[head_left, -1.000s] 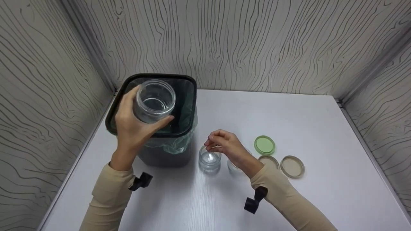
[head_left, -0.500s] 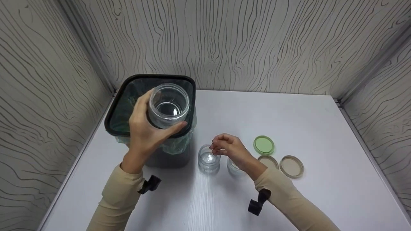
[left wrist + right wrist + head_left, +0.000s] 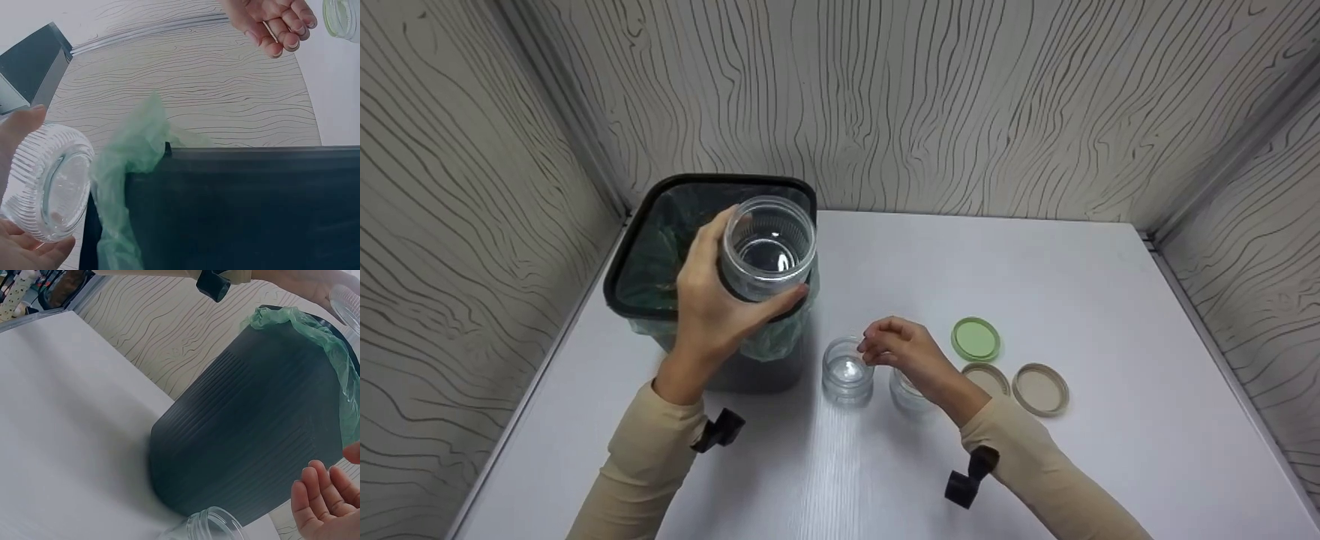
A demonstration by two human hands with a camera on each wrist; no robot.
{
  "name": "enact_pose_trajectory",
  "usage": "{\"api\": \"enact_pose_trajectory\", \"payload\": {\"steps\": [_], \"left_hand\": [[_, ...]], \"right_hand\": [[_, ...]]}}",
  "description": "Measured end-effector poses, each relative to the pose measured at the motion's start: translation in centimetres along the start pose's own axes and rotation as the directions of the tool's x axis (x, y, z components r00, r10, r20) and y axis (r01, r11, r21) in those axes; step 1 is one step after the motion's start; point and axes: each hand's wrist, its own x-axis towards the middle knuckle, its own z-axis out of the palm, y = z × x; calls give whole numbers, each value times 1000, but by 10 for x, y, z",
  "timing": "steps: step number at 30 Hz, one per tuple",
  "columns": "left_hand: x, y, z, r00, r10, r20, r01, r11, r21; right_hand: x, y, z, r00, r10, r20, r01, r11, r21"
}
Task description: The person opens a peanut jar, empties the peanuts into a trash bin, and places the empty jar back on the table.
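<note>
My left hand [image 3: 709, 296] grips a clear ribbed jar [image 3: 769, 247], lidless and mouth up, over the right side of the dark bin [image 3: 611, 277]. In the left wrist view the ribbed base of that jar [image 3: 62, 185] shows between thumb and fingers. My right hand [image 3: 904, 349] holds nothing; its fingers are loosely bent above the table, beside a small open glass jar [image 3: 847, 375]. A second small glass jar [image 3: 911, 394] stands partly hidden under the right wrist. The right wrist view shows the right hand [image 3: 332, 500] with its palm up and fingers relaxed.
A green bag [image 3: 772, 337] lines the bin and hangs over its rim. To the right lie a green lid [image 3: 976, 339] and two beige lids, one [image 3: 1041, 390] in full view and one [image 3: 988, 379] partly behind the right forearm. Patterned walls enclose the white table [image 3: 1110, 300].
My left hand has carried the jar rightward, from the middle of the bin opening to its right rim. The right hand has drifted slightly right and toward me.
</note>
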Motion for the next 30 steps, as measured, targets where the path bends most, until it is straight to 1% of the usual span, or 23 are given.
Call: {"api": "enact_pose_trajectory", "payload": {"steps": [4,10,16,22,27,30], "left_hand": [[0,2,3,1000,0,6,0,1000,-9],[-1,5,9,1000,-5,16,5,1000,-7],[-1,7,16,999,16,35,-14,999,-52],[-3,10,22,998,15,58,-10,996,-87],[-6,12,27,997,6,80,1,996,-86],[-8,15,31,996,12,93,-4,996,-95]], "right_hand": [[-2,3,-2,1000,19,-15,-19,1000,-7],[-3,7,-6,998,54,-40,-56,997,-47],[-3,11,-10,994,79,-69,-84,994,-69],[-4,16,-12,995,79,-63,-83,994,-68],[-4,17,-14,994,86,-70,-90,995,-54],[-5,17,-16,993,88,-78,-92,994,-50]]}}
